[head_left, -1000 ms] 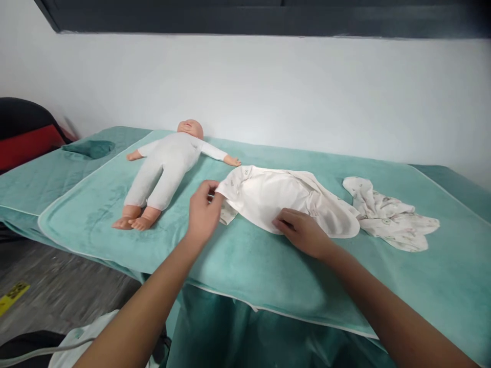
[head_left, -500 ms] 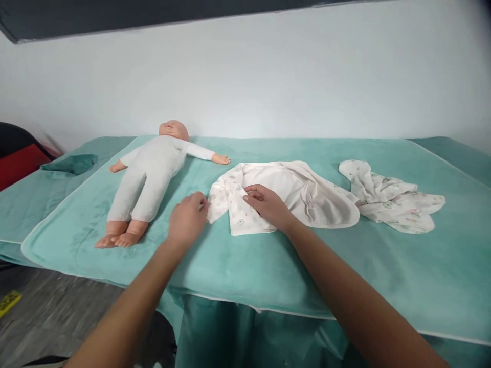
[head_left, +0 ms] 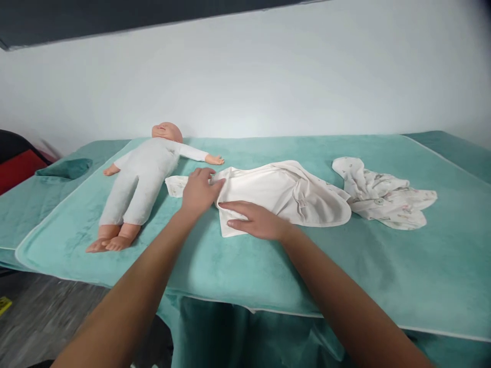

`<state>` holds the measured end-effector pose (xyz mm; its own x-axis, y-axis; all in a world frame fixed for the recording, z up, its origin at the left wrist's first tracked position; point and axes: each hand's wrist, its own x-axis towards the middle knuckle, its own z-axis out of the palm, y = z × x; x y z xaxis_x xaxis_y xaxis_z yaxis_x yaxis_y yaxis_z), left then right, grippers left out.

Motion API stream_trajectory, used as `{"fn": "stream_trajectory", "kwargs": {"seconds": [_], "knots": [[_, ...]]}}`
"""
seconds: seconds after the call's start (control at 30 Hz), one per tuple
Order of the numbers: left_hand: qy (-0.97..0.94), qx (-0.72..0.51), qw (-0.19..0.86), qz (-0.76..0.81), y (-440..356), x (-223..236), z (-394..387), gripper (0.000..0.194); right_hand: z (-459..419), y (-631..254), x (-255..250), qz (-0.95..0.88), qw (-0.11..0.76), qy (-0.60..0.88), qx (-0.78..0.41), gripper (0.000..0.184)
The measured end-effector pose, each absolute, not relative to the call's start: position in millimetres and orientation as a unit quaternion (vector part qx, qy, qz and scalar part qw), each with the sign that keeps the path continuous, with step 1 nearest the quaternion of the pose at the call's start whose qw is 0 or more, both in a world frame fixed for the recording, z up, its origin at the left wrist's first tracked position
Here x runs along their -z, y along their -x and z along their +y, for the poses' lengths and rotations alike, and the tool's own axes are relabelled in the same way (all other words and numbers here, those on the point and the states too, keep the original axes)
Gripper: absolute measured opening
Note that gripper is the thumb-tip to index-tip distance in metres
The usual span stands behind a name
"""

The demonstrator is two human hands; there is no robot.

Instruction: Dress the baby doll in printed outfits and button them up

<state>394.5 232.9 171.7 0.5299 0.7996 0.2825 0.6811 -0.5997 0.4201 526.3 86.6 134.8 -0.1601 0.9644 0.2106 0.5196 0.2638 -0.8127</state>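
Observation:
A white baby top lies spread on the green cover, its plain inside facing up and a printed sleeve sticking out to the left. My left hand rests over the base of that sleeve, fingers apart. Flat on the lower left panel lies my right hand, its fingers stretched toward the left edge. To the left a baby doll in a white suit lies on its back, arms spread. A second printed baby garment lies crumpled at the right, touching the top's right end.
The green cover drapes over the table's front edge. A white wall stands behind, with a dark panel overhead. Something red and black is at the far left.
The left front panel has been folded open, so its plain inside shows. The sleeve now extends left. My left hand moved right onto the top; my right hand flattened on it.

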Motion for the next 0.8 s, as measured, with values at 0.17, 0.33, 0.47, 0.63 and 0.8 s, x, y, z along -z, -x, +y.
{"fn": "stream_trajectory", "kwargs": {"seconds": [0.17, 0.33, 0.47, 0.63, 0.8], "knots": [[-0.902, -0.089, 0.082, 0.416, -434, -177, 250, 0.027, 88, -525, -126, -0.721, 0.362, 0.537, -0.248, 0.055], [-0.839, -0.178, 0.144, 0.493, -444, -176, 282, 0.025, 89, -524, -130, -0.604, 0.463, 0.603, -0.24, 0.041], [-0.822, -0.325, 0.134, 0.448, -430, -177, 259, 0.03, 85, -543, -138, -0.492, 0.583, 0.631, -0.139, 0.03], [-0.958, -0.24, 0.061, 0.145, -390, -164, 174, 0.027, 47, -624, -136, -0.343, 0.579, 0.739, 0.022, 0.029], [-0.976, -0.186, -0.019, 0.109, -372, -137, 146, 0.028, -9, -701, -124, -0.291, 0.378, 0.879, 0.019, 0.033]]}}
